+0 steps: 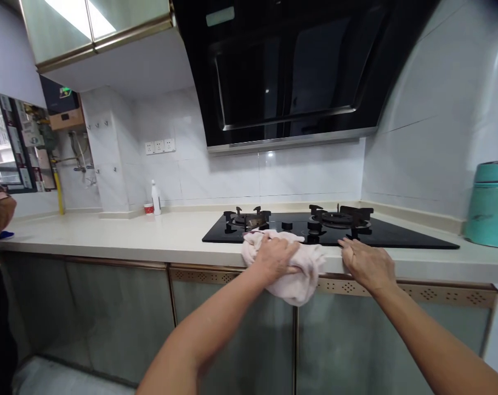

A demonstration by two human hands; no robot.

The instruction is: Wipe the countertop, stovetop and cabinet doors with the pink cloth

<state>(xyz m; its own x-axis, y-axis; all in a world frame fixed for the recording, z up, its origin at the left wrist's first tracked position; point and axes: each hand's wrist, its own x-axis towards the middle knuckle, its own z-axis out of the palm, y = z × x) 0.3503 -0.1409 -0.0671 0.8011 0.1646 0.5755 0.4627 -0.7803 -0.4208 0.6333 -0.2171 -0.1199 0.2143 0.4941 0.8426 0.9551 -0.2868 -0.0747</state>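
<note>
A pale pink cloth (pixel 296 282) is bunched over the front edge of the white countertop (pixel 183 241), its lower part hanging past the edge. My left hand (pixel 276 255) grips it from above, fingers closed on the fabric. The cloth's upper part touches the front of the black glass gas stove (pixel 397 233). To the right, my right hand (pixel 366 263) rests on the counter's front edge, fingers stretched out, with fingertips by the stove's front rim. It holds nothing that I can see. Two burners (pixel 339 219) and dark knobs (pixel 287 225) sit behind the hands.
A black range hood (pixel 290 77) slants over the stove. A turquoise container (pixel 491 211) stands at the far right. On the back left of the counter are a white bottle (pixel 156 198) and a red cup (pixel 148 208). Another person's arm (pixel 1 216) shows at the left edge.
</note>
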